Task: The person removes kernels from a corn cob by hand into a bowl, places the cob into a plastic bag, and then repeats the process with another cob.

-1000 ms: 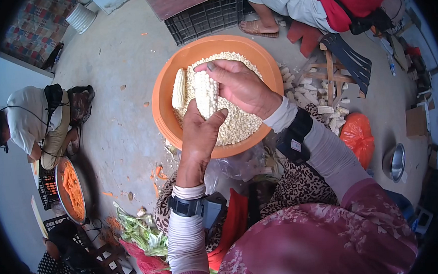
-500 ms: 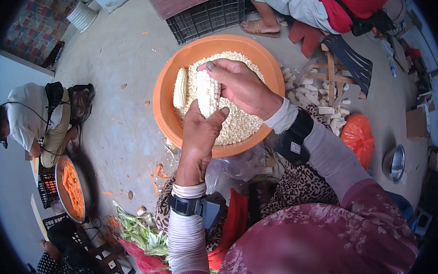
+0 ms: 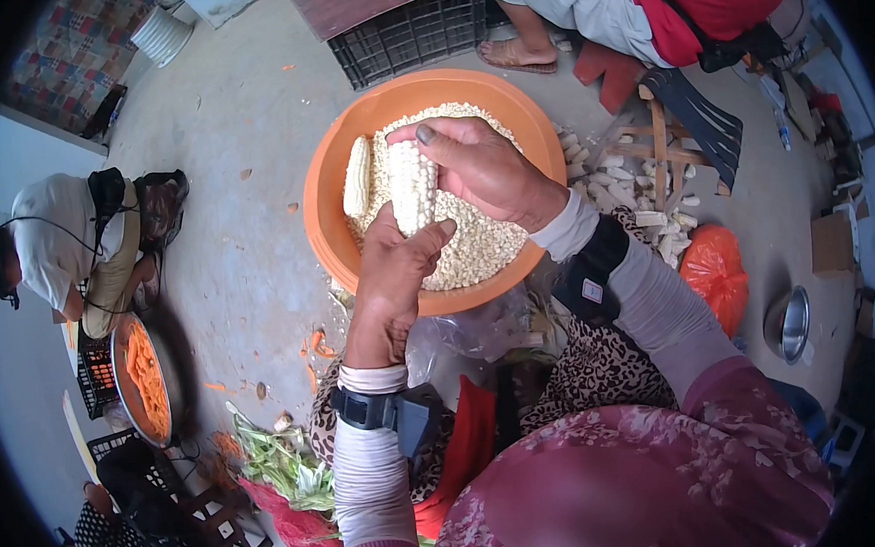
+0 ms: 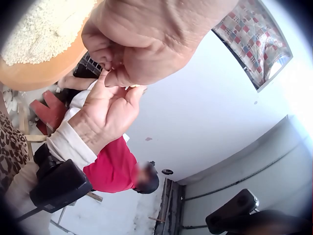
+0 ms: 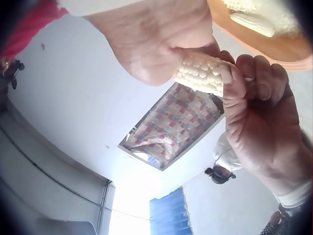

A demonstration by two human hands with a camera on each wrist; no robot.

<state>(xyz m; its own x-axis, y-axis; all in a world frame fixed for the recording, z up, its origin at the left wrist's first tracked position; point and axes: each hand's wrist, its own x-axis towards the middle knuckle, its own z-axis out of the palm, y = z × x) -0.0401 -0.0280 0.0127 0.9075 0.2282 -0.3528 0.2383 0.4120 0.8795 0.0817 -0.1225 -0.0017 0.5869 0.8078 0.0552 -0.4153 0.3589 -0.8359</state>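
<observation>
A white corn cob [image 3: 412, 187] is held upright above an orange basin [image 3: 326, 215] of loose kernels [image 3: 476, 246]. My left hand [image 3: 390, 281] pinches its lower end, the thumb lying along its right side. Around the upper right part of the cob curls my right hand [image 3: 486, 168]. In the right wrist view rows of kernels show on the cob [image 5: 201, 74] between both hands. Another whole cob [image 3: 357, 178] lies on the kernels at the basin's left. The left wrist view shows both hands touching, with the cob mostly hidden.
A black crate [image 3: 409, 50] stands beyond the basin, near a seated person's sandalled foot [image 3: 519, 55]. Bare cobs [image 3: 617, 177] and an orange bag [image 3: 713, 275] lie at the right. Husks [image 3: 289, 463] and a bowl of orange strips [image 3: 146, 382] are at the left.
The left hand and wrist have shifted slightly left. Both hands keep their hold on the cob, which has moved very little.
</observation>
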